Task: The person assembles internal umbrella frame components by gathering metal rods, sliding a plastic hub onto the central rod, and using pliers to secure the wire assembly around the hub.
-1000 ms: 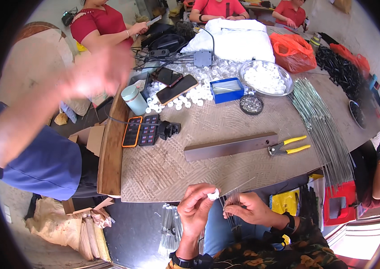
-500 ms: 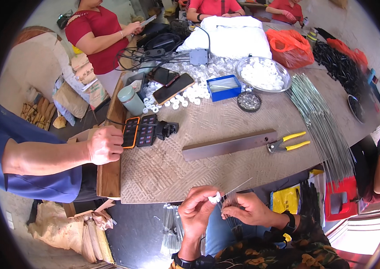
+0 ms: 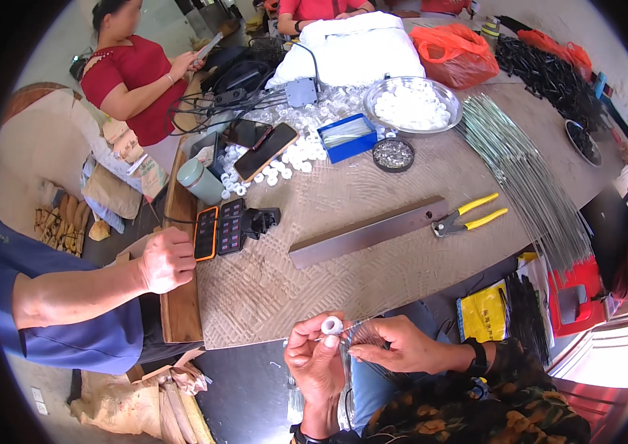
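Between the thumb and fingers of my left hand [image 3: 317, 362] is a small white plastic ring [image 3: 331, 325], its round hole facing up. Just beside it, my right hand [image 3: 403, 346] is closed on a bundle of thin metal wires [image 3: 367, 337], which fan out toward the ring. Whether any wire touches the ring I cannot tell. Both hands are just off the table's near edge. On the table [image 3: 254, 296] ahead lie a long brown metal bar [image 3: 365, 232] and cutting pliers with yellow handles [image 3: 469, 216].
Long wires [image 3: 525, 177] lie along the right side. Farther back are a metal bowl of white rings [image 3: 414, 105], a blue box [image 3: 347, 138], a round dish [image 3: 393, 155], phones [image 3: 268, 151] and a white sack [image 3: 347, 52]. A co-worker's fist [image 3: 168, 260] rests at the left edge.
The whole view has shifted a little. In my left hand the white ring has turned so its hole shows. The single wire that stuck out past my right fingers no longer shows.
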The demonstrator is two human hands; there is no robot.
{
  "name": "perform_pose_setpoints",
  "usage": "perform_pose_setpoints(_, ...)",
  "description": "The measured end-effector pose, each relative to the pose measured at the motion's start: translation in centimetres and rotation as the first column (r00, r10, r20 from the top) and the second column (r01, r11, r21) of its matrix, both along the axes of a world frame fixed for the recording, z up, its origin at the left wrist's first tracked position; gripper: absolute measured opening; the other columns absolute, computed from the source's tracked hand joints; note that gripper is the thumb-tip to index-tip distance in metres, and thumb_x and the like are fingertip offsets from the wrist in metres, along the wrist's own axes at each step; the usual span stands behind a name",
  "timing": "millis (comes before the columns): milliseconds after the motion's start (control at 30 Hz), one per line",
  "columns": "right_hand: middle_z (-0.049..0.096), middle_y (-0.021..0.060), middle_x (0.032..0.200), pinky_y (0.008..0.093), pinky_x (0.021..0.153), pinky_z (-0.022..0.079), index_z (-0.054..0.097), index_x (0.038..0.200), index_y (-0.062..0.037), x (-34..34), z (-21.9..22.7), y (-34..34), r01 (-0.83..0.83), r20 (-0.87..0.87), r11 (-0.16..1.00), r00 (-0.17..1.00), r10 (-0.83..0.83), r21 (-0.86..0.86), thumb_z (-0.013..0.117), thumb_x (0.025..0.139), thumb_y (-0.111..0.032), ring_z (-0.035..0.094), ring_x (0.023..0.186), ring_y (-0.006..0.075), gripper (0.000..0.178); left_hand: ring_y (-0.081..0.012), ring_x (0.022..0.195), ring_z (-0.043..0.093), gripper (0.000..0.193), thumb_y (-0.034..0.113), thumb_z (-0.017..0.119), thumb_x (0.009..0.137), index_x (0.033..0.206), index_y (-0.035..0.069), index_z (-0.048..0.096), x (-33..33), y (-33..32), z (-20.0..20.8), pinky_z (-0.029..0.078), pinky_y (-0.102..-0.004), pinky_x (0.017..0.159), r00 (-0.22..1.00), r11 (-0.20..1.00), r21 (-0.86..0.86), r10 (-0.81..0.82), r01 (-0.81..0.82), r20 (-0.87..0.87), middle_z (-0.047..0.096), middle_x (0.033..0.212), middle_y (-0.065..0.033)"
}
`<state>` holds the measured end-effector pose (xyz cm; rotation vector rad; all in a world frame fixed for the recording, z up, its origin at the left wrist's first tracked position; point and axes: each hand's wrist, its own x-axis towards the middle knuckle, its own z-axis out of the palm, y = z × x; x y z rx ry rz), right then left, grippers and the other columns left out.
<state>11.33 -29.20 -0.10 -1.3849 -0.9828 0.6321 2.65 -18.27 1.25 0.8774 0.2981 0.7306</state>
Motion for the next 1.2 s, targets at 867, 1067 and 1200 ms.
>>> perform_pose_setpoints(867, 0.053, 0.0023, 0.084, 0.0193, 0.061, 0.040, 0.055, 0.094, 0.0024, -1.9, -0.1, -0.2, -0.118, -0.649, 0.890, 0.643, 0.407, 0.441, 0.060, 0.082, -0.007, 0.049, 0.073, 0.0046, 0.017, -0.0192, 0.075, 0.052, 0.034, 0.016, 0.072, 0.069, 0.099, 0.004, 0.062, -3.0, 0.9, 0.5, 0.044, -0.0316, 0.068, 0.958, 0.959, -0.017, -0.282, 0.283, 0.052, 0.059, 0.084, -0.0121)
perform_pose_setpoints(1067, 0.054, 0.0085, 0.080, 0.0237, 0.059, 0.044, 0.060, 0.090, 0.0054, -2.1, -0.4, -0.1, -0.037, -0.642, 0.905, 0.692, 0.330, 0.424, 0.058, 0.081, 0.000, 0.052, 0.065, 0.0110, 0.011, -0.0196, 0.074, 0.052, 0.034, 0.014, 0.072, 0.069, 0.100, 0.006, 0.063, -3.5, 1.3, 0.2, 0.044, -0.0328, 0.069, 0.959, 0.960, -0.014, -0.277, 0.278, 0.064, 0.058, 0.083, -0.0128)
perform_pose_setpoints(1200, 0.052, 0.0035, 0.073, 0.0217, 0.054, 0.040, 0.059, 0.088, 0.0046, -2.6, -0.2, 0.0, -0.032, -0.601, 0.937, 0.760, 0.249, 0.347, 0.059, 0.082, -0.004, 0.048, 0.062, 0.0072, 0.010, -0.0224, 0.076, 0.057, 0.030, 0.006, 0.069, 0.069, 0.097, -0.002, 0.062, -3.8, 1.5, 0.4, 0.047, -0.0317, 0.067, 0.961, 0.964, -0.019, -0.263, 0.266, 0.086, 0.058, 0.090, -0.0202)
